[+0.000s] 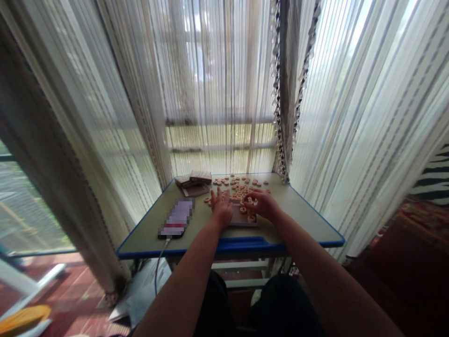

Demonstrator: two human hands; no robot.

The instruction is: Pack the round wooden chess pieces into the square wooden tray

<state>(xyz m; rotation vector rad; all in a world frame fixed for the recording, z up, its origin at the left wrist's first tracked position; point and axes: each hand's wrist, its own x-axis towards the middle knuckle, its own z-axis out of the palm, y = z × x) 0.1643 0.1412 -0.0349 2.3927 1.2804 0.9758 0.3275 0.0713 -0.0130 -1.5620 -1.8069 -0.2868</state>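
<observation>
A shallow brown wooden tray (241,222) lies near the front edge of the table, with a few round wooden Chinese chess pieces (243,210) in it. My left hand (221,209) rests at the tray's left side, its fingers spread and holding nothing visible. Over the tray's right side, my right hand (264,204) has its thumb and fingers curled round a chess piece (250,200), partly hidden by them. More pieces (240,191) lie in a loose heap just beyond both hands. Others are scattered toward the back of the table.
The table (301,222) has a blue rim. Wooden boxes (199,176) are stacked at its back left, beside an open box part (195,189). A phone (177,217) with a white cable (160,262) lies left of my left hand. Sheer curtains (217,93) hang behind.
</observation>
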